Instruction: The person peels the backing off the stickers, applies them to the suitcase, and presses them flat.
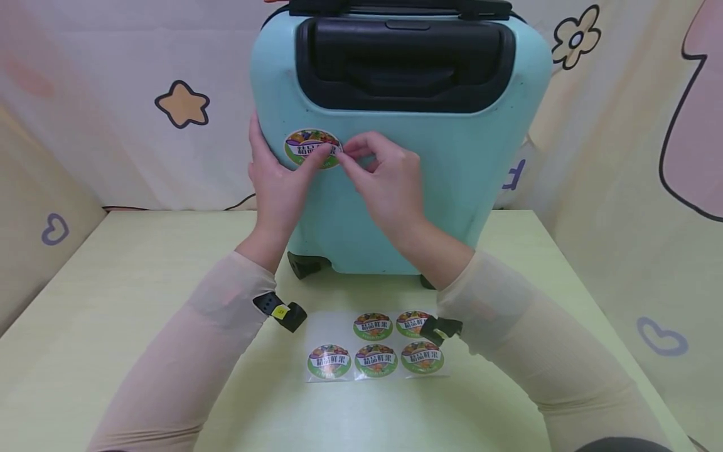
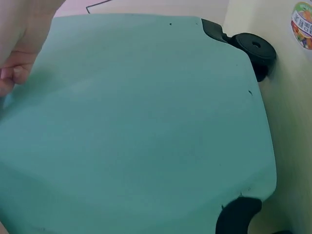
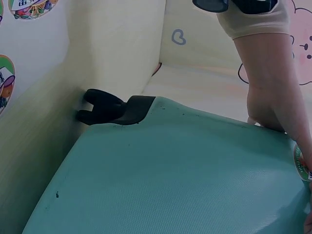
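Observation:
An oval fruit sticker (image 1: 305, 138) lies against the upper left of an upright light-blue suitcase (image 1: 463, 163). My left hand (image 1: 275, 179) spreads along the suitcase's left side, its thumb pressing over the sticker's lower right. With thumb and fingertips, my right hand (image 1: 390, 179) pinches at the sticker's right edge, close to the left thumb. In the right wrist view the left hand (image 3: 273, 107) reaches over the suitcase's edge, and part of the sticker (image 3: 300, 163) shows below it. Curled fingers of the right hand (image 2: 19, 48) appear at the left wrist view's upper left.
A sticker sheet (image 1: 333, 326) with several more oval fruit stickers lies on the pale table (image 1: 169, 301) below the suitcase. Black wheels (image 2: 256, 48) stick out at the suitcase's base, and a black handle (image 1: 407, 69) is set in its upper part. Patterned curtains (image 1: 141, 150) surround the table.

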